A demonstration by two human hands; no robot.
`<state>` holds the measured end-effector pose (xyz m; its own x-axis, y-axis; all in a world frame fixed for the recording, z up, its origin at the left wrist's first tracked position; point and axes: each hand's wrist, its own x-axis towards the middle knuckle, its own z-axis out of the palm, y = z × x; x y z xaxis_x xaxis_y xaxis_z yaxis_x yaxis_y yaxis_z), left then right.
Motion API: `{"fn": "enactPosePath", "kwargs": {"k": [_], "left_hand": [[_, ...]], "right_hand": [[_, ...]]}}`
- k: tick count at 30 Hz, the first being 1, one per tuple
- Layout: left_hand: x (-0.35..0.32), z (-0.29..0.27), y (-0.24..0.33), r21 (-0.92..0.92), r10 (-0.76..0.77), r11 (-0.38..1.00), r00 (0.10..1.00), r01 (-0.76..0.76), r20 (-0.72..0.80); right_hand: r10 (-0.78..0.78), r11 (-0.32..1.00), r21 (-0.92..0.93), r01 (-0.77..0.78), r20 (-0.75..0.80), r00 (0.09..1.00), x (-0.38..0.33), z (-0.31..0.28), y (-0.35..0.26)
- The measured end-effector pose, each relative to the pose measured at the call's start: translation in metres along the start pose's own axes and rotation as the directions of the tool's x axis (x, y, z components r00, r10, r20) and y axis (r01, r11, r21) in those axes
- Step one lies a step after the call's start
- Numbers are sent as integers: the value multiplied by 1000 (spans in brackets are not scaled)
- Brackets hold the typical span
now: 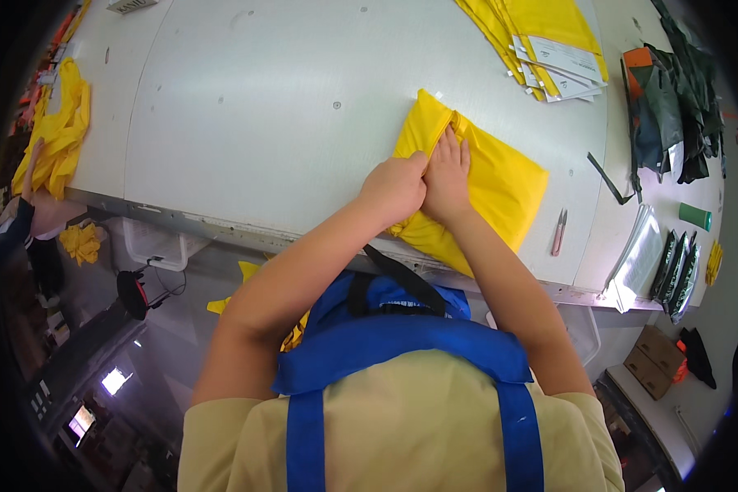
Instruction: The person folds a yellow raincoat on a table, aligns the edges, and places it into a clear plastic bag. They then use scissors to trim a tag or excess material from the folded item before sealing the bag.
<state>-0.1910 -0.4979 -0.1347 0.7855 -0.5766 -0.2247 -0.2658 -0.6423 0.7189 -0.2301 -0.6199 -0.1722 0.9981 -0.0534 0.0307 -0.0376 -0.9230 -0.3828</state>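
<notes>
A folded yellow fabric bundle (504,176) lies on the white table near its front edge. My left hand (395,187) is closed at the bundle's left part and grips a fold of it; its fingertips are mostly hidden. Flat on the fabric rests my right hand (448,176), with fingers stretched out toward the far side, next to the seam between two folds. The two hands touch or nearly touch each other. A small pair of thread snips with a reddish handle (558,234) lies to the right of the bundle.
More folded yellow pieces with white printed cards (562,66) are stacked at the far right. Dark green fabric pieces (672,107), clear plastic bags (634,254) and a green cylinder (695,216) occupy the right side. At far left, another person handles yellow fabric (61,131).
</notes>
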Motion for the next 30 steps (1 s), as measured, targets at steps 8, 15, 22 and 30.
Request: {"fn": "enactPosePath", "kwargs": {"k": [8, 15, 22, 30], "left_hand": [[-1, -3, -2, -3, -113, 994, 993, 113, 35], [0, 29, 29, 49, 124, 991, 992, -124, 4], [11, 36, 30, 237, 100, 963, 987, -129, 129], [20, 39, 30, 309, 5, 949, 985, -60, 175]], "right_hand": [[-102, 984, 157, 90, 69, 992, -58, -51, 12], [-23, 997, 71, 23, -1, 1000, -63, -11, 25], [54, 849, 528, 14, -112, 992, -59, -20, 34], [-320, 934, 131, 333, -114, 941, -102, -26, -8]]}}
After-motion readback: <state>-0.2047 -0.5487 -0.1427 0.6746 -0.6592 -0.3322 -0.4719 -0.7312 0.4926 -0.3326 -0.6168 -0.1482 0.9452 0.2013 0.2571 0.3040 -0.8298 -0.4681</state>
